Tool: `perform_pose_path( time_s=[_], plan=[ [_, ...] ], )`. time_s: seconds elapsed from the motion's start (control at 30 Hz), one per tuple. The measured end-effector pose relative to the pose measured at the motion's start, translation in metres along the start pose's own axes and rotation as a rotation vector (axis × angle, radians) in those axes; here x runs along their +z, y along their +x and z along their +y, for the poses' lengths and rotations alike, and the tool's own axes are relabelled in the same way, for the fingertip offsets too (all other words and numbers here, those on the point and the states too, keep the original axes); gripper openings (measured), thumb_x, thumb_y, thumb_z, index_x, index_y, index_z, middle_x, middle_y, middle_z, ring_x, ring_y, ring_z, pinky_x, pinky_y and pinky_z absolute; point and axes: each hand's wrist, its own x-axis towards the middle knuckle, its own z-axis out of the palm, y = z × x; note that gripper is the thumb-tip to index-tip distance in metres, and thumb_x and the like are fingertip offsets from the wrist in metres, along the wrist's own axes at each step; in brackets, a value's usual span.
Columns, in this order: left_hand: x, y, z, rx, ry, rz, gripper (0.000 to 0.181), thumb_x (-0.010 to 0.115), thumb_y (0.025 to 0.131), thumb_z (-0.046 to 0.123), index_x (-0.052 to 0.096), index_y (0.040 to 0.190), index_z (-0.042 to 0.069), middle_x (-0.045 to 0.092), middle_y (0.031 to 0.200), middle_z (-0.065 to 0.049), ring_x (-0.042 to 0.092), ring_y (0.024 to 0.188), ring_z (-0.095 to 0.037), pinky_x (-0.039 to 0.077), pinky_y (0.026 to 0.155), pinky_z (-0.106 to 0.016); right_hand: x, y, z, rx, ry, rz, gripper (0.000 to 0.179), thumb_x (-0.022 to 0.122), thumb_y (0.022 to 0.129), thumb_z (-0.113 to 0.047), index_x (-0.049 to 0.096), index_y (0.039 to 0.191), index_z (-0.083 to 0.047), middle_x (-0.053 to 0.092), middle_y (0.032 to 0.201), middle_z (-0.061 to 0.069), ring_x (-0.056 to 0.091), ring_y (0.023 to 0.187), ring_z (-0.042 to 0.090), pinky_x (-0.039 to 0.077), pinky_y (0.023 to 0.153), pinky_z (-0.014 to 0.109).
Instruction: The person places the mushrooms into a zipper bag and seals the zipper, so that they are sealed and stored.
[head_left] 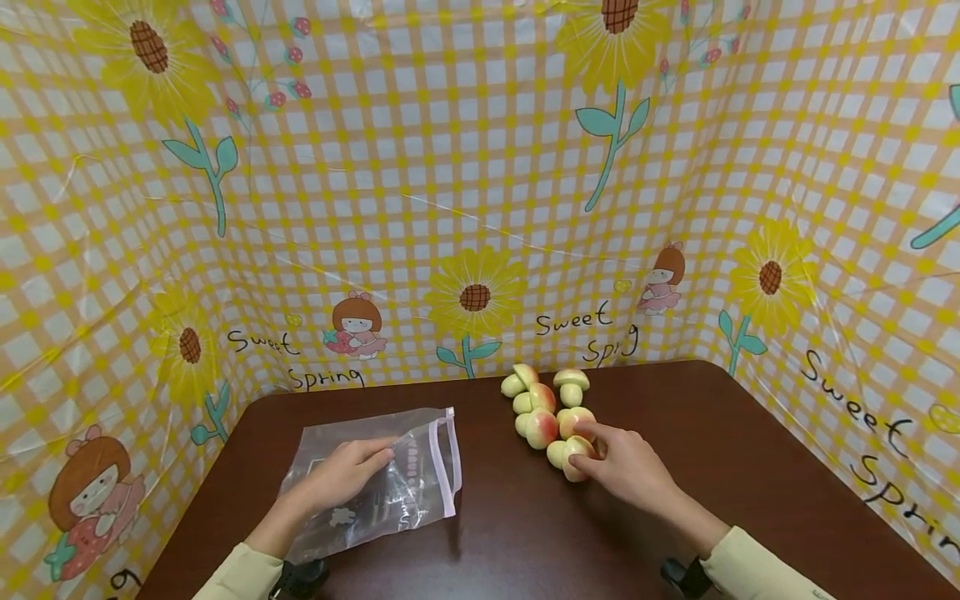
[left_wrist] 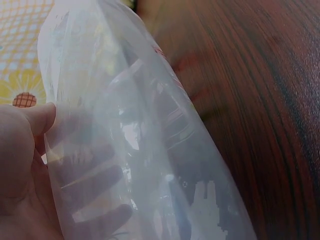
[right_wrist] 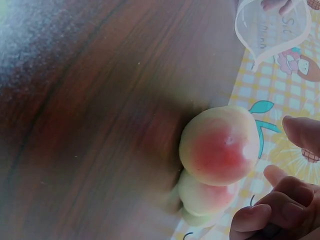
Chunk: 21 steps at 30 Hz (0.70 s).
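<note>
My left hand (head_left: 348, 473) grips a clear zip bag (head_left: 408, 487) with a pale lilac slider strip; the bag's mouth faces right and gapes a little. In the left wrist view the thumb is on the near side of the plastic (left_wrist: 150, 150), and the other fingers show through it. My right hand (head_left: 630, 462) hovers beside the nearest toy mushroom (head_left: 576, 460), a cream one with a red-blushed cap. The right wrist view shows thumb and forefinger apart, with a gap between them and the mushroom (right_wrist: 220, 145).
Several more toy mushrooms lie grouped behind, among them one at the back right (head_left: 572, 386) and one on the left (head_left: 542, 427). Under everything is a dark brown wooden table (head_left: 510, 542). A checked sunflower cloth (head_left: 480, 208) walls the back and both sides.
</note>
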Motion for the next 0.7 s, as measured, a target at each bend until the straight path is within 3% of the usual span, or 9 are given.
perform_pose_path(
  time_s=[0.4, 0.7],
  plan=[
    [-0.007, 0.006, 0.003, -0.012, -0.01, 0.018, 0.039, 0.052, 0.106, 0.027, 0.06, 0.14, 0.009, 0.061, 0.141, -0.011, 0.054, 0.133, -0.033, 0.042, 0.11, -0.056, 0.004, 0.014, 0.013, 0.047, 0.083, -0.007, 0.047, 0.083, 0.082, -0.031, 0.071, 0.122, -0.012, 0.046, 0.06, -0.003, 0.041, 0.052, 0.007, 0.035, 0.05, 0.024],
    [0.002, -0.002, 0.003, 0.006, -0.034, -0.01, 0.044, 0.049, 0.107, 0.034, 0.059, 0.141, 0.009, 0.061, 0.141, -0.01, 0.055, 0.132, -0.032, 0.045, 0.108, -0.055, 0.008, 0.005, 0.02, 0.146, 0.146, -0.042, 0.051, 0.084, 0.079, -0.034, 0.071, 0.121, -0.01, 0.044, 0.059, -0.004, 0.039, 0.052, 0.008, 0.032, 0.049, 0.023]
  ],
)
